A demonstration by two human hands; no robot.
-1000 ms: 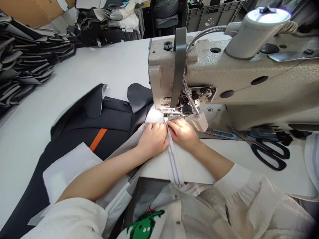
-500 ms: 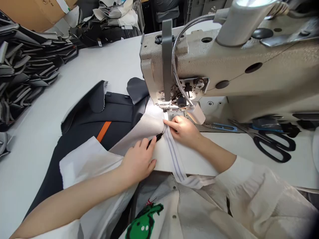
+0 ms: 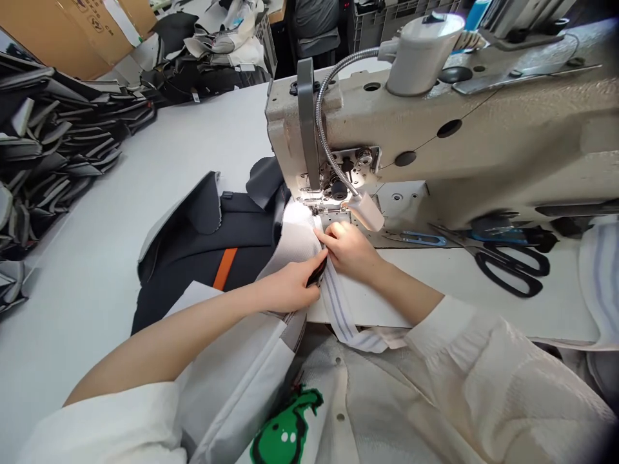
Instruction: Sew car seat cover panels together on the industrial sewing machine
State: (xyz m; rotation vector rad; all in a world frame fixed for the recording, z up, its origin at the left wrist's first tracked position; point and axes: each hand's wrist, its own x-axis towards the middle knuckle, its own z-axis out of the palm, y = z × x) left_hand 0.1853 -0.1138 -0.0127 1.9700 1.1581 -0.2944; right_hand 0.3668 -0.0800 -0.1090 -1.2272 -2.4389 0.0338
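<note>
Close to the needle of the sewing machine [image 3: 316, 205], my right hand [image 3: 351, 248] has its index finger on the white tape with blue-grey stripes [image 3: 341, 306], its other fingers curled at the tape. My left hand [image 3: 293, 283] pinches the dark edge of the fabric piece [image 3: 246, 225] between thumb and index finger, right beside my right hand. That piece is black with an orange strip [image 3: 225, 269] and a pale backing [image 3: 290, 248], which runs under the lit presser foot. The tape's lower end hangs over the table's front edge.
Black-handled scissors [image 3: 512, 261] and blue thread snips [image 3: 420, 239] lie right of the machine bed. A roll of striped tape [image 3: 602, 283] sits at the far right. Stacked fabric pieces [image 3: 62, 142] fill the left side, and a cardboard box [image 3: 77, 35] stands behind them.
My left hand has moved right and slightly up along the fabric edge, closer to my right hand. The fabric has shifted right relative to the table, and the view has moved a little.
</note>
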